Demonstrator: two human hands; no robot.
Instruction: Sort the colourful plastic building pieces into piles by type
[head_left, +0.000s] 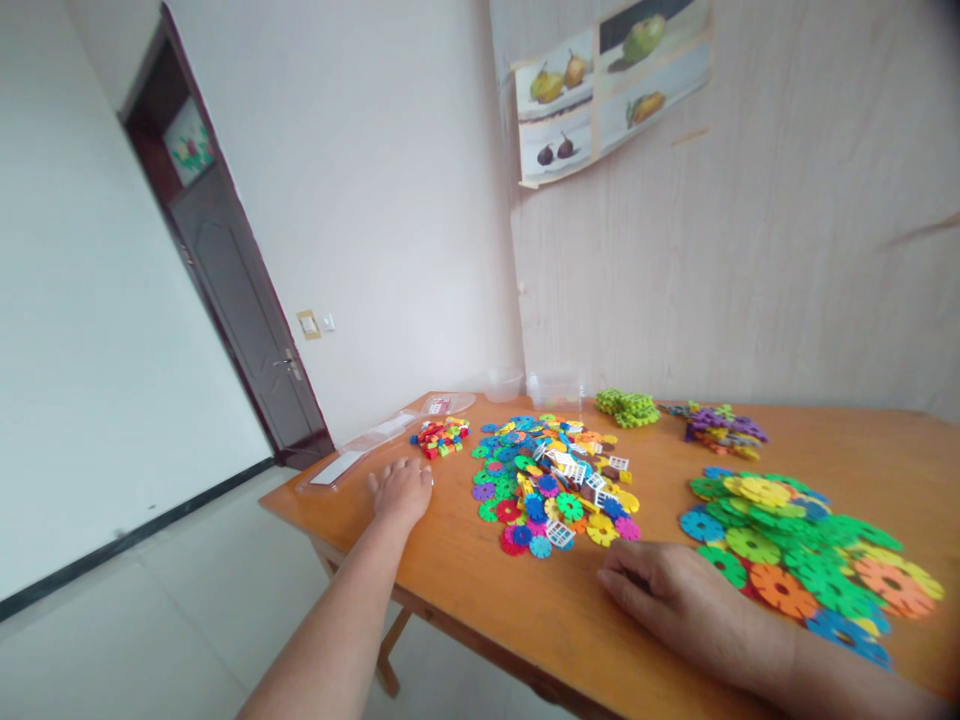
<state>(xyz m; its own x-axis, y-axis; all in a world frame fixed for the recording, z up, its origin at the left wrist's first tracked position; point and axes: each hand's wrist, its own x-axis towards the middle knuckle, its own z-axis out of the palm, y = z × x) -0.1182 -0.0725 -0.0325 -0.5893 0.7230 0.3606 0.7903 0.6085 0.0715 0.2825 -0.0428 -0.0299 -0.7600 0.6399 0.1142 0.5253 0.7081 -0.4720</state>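
My left hand (403,490) lies palm down on the wooden table near its left edge, fingers stretched out and nothing held. Just beyond it is a small pile of red, yellow, green and blue pieces (441,438). On the table's near right side rests my right hand (675,595), its fingers loosely curled and no object showing in them. It lies between a mixed heap of small notched plastic discs (536,505), with white window-like pieces (561,533) among them, and a pile of larger flower-shaped discs (795,550) in green, orange, yellow and blue.
Clear plastic lids (360,455) lie along the left edge of the wooden table (465,560). Clear containers (555,390) stand at the back by the wall. Farther right are a lime-green pile (627,407) and a purple and yellow pile (724,428) of connector pieces.
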